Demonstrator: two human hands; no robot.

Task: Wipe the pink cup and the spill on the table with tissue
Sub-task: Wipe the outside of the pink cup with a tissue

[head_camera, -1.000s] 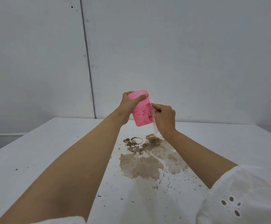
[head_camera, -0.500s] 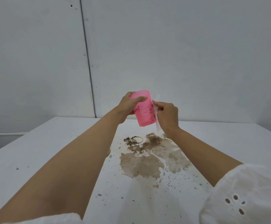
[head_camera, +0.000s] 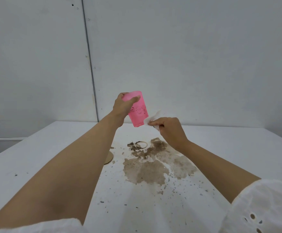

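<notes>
My left hand grips the pink cup near its rim and holds it tilted in the air above the far side of the table. Dark specks stick to the cup's side. My right hand pinches a crumpled white tissue that touches the cup's lower right edge. Below both hands, a brown spill with dark flecks and a ring mark spreads over the white table.
A round tan patch lies on the table, partly hidden by my left forearm. Dark specks are scattered toward the table's near edge. A grey wall with a vertical seam stands behind the table.
My right hand slid down the cup's side from the middle to the bottom edge, and the tissue now sticks out above it. The cup stays held up.
</notes>
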